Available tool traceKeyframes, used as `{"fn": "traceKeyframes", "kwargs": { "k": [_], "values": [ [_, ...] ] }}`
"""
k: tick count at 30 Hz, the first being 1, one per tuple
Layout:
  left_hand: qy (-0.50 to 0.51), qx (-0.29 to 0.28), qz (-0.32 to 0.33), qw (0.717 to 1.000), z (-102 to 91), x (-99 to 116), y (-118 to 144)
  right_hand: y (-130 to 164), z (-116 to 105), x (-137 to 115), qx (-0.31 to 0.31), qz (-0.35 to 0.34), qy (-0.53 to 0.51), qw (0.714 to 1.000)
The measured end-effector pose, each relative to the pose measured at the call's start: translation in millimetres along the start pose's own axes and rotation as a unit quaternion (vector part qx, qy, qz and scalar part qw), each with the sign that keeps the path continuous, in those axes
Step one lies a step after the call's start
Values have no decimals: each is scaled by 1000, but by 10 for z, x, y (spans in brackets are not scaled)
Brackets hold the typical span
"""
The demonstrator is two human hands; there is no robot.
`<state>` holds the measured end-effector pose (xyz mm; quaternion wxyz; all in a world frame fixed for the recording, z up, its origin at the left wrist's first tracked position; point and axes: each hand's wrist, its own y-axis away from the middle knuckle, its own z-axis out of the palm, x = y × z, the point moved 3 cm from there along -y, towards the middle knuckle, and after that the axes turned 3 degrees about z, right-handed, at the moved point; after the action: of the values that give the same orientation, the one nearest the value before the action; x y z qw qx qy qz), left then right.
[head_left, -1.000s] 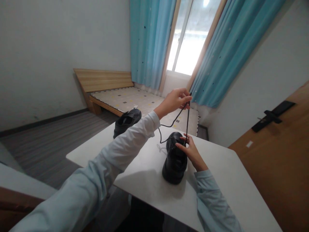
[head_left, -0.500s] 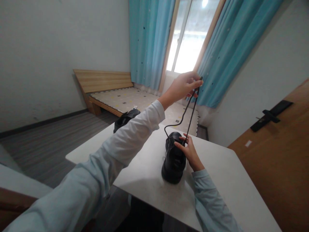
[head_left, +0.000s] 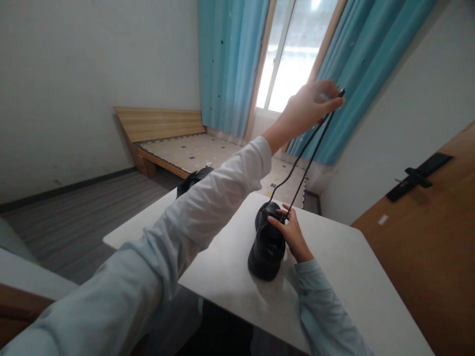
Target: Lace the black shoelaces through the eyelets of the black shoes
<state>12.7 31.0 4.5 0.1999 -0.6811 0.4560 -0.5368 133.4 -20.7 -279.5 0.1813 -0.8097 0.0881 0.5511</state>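
A black shoe point(head_left: 267, 244) stands on the white table point(head_left: 345, 277), toe pointing away from me. My right hand point(head_left: 291, 231) rests on its right side near the lace holes, fingers spread against it. My left hand point(head_left: 310, 105) is raised high in front of the window, pinching the ends of the black shoelace point(head_left: 306, 157). Both strands run taut from the shoe up to that hand. A second black shoe point(head_left: 193, 182) sits at the table's far left edge, partly hidden behind my left sleeve.
A wooden bed point(head_left: 174, 143) with a patterned mattress stands beyond the table. Blue curtains point(head_left: 226, 64) frame the bright window. A wooden door with a black handle point(head_left: 417, 178) is on the right. Grey floor lies to the left.
My left hand has risen up and to the right, drawing the lace out until both strands are straight. The right hand has stayed on the shoe.
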Motion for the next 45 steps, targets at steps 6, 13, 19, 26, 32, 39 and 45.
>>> {"fn": "traceKeyframes", "kwargs": {
  "k": [6,13,19,26,32,39,45],
  "values": [
    [-17,-23,15,999,25,92,-95,14,23,4,3,11,-9,1000],
    [-70,-27,65,995,-17,220,-232,15,15,3,-2,1,-2,1000],
    [-109,-36,64,991,-60,281,-213,21,10,-1,-5,6,-7,1000],
    [-71,7,-32,997,-175,-54,-187,22,-19,-22,-7,-2,-12,1000],
    [-65,28,-54,996,-233,-499,-108,12,-35,-9,0,6,-11,1000],
    [-97,23,-144,985,-216,-1083,293,-1,-50,25,0,6,-24,1000],
    [-24,-9,-229,973,-140,-1576,665,-3,-36,14,-3,11,-39,999]
  ]
}}
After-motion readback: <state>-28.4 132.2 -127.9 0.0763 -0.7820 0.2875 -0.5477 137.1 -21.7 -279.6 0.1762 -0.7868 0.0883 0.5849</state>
